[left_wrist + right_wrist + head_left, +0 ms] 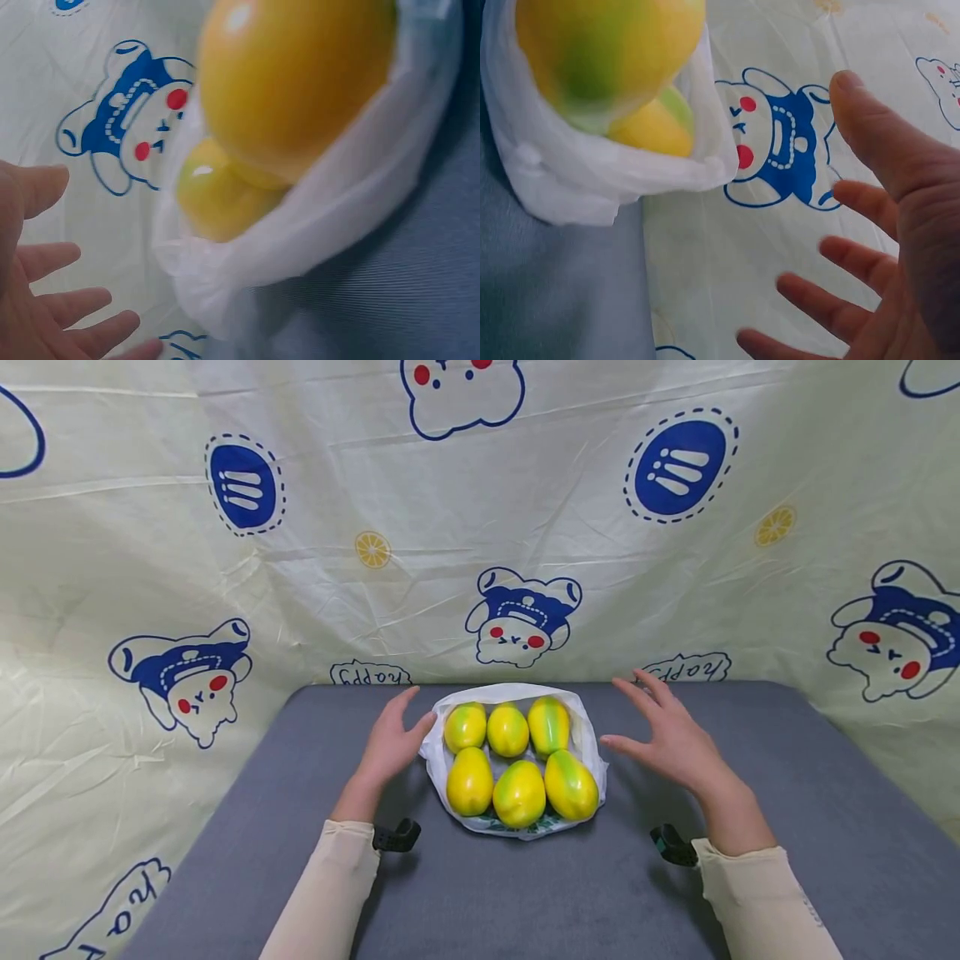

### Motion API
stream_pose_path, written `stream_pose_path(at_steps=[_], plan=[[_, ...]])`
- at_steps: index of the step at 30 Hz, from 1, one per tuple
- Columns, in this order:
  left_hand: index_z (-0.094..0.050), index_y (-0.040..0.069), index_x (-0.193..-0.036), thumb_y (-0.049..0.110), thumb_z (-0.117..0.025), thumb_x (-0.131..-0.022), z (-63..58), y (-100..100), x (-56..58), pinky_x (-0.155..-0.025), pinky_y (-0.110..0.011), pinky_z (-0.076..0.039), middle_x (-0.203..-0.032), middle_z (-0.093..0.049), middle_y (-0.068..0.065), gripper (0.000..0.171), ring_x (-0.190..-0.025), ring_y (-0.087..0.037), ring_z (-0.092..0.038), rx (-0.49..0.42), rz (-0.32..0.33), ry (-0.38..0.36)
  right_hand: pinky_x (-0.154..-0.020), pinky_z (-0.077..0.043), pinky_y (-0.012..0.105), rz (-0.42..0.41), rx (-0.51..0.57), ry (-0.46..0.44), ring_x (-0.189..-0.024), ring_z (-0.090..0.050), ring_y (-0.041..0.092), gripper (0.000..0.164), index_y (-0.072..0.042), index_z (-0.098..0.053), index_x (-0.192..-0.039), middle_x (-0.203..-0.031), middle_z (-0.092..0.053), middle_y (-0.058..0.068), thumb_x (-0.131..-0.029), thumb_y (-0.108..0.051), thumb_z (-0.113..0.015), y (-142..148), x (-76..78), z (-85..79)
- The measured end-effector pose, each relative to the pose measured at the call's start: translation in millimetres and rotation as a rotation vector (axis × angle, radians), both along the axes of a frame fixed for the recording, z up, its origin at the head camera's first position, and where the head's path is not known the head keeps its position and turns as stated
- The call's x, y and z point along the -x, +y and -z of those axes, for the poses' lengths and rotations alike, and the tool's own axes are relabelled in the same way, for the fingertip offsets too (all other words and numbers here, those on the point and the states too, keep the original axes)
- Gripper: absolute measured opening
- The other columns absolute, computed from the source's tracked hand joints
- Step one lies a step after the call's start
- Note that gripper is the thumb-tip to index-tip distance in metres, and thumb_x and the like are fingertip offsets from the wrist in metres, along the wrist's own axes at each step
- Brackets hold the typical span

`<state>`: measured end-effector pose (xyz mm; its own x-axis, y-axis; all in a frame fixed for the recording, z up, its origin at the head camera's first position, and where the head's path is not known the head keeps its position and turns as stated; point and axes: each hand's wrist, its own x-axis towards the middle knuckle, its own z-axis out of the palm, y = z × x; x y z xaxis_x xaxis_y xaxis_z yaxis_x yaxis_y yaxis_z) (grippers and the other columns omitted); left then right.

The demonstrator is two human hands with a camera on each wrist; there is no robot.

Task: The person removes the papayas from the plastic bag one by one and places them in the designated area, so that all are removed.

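A white plastic bag [517, 693] lies spread open on the grey table. Inside sit several glossy yellow fruits with green patches [520, 793], shaped like small papayas, in a back row and a front row. My left hand [386, 747] hovers at the bag's left side, its thumb near the rim; the left wrist view shows a gap between its spread fingers [75, 307] and the bag. Off the right side is my right hand [678, 743], fingers apart and holding nothing. The right wrist view also shows its fingers [832, 300] clear of the bag.
The grey table [525, 902] runs up to a pale cloth [315, 593] printed with blue cartoon bears, which hangs behind and at both sides. Black wrist cameras [397, 835] sit under both wrists. Beige sleeves [326, 893] cover the forearms.
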<state>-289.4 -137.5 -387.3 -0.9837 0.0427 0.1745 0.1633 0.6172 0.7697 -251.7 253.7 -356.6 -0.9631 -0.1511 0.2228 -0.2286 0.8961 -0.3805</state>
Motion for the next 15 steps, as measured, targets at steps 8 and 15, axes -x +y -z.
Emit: stream_pose_path(at_steps=[8,15], plan=[[-0.038,0.020,-0.153,0.037,-0.056,-0.100,15.5,10,4.9,-0.116,-0.058,-0.036,-0.160,-0.035,-0.012,0.059,-0.145,-0.034,-0.037,-0.104,-0.066,-0.078,-0.101,-0.047,0.064,-0.185,0.142,-0.051,-0.131,-0.046,0.039,0.070,-0.018,-0.049,-0.146,-0.152,-0.038,0.012,-0.086,-0.043,-0.076,-9,-7.5,-2.7],[-0.041,0.023,-0.152,0.035,-0.054,-0.102,25.8,10,9.7,-0.115,-0.053,-0.040,-0.161,-0.036,-0.006,0.053,-0.145,-0.032,-0.041,-0.298,-0.063,-0.156,-0.089,-0.058,0.045,-0.298,0.214,-0.160,-0.125,-0.051,0.036,0.066,-0.017,-0.054,-0.142,-0.149,-0.045,0.011,-0.085,-0.037,-0.078,-17,-7.4,-0.3]])
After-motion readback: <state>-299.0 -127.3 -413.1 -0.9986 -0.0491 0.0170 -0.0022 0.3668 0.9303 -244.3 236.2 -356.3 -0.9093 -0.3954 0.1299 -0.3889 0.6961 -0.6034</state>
